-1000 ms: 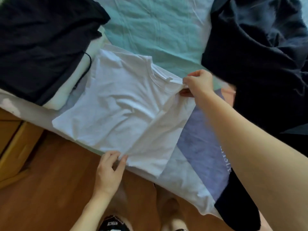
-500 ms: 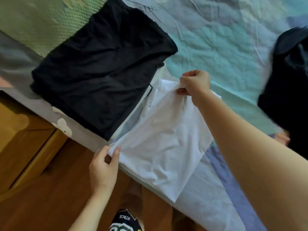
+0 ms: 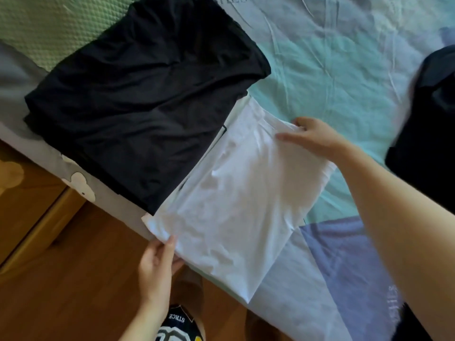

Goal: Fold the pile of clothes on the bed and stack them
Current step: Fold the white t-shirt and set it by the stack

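A white T-shirt [image 3: 236,193], folded in half lengthwise, lies across the bed's near edge. My left hand [image 3: 157,264] pinches its lower left corner at the mattress edge. My right hand [image 3: 312,139] rests on the far top edge, fingers stretched out flat on the cloth, thumb near the fold. Left of the shirt sits a folded black garment [image 3: 138,102] on top of a stack; a white layer peeks out beneath it. A dark heap of unfolded clothes [image 3: 428,143] lies at the right edge.
The bed has a teal and blue sheet [image 3: 344,57]. A blue garment [image 3: 344,262] lies flat under my right forearm. Wooden floor [image 3: 73,279] and a wooden cabinet [image 3: 27,200] sit below the bed's edge at left.
The right half of the white shirt was folded over to the left, and both hands moved with it toward the black stack. My right hand went from pinching to lying flat.
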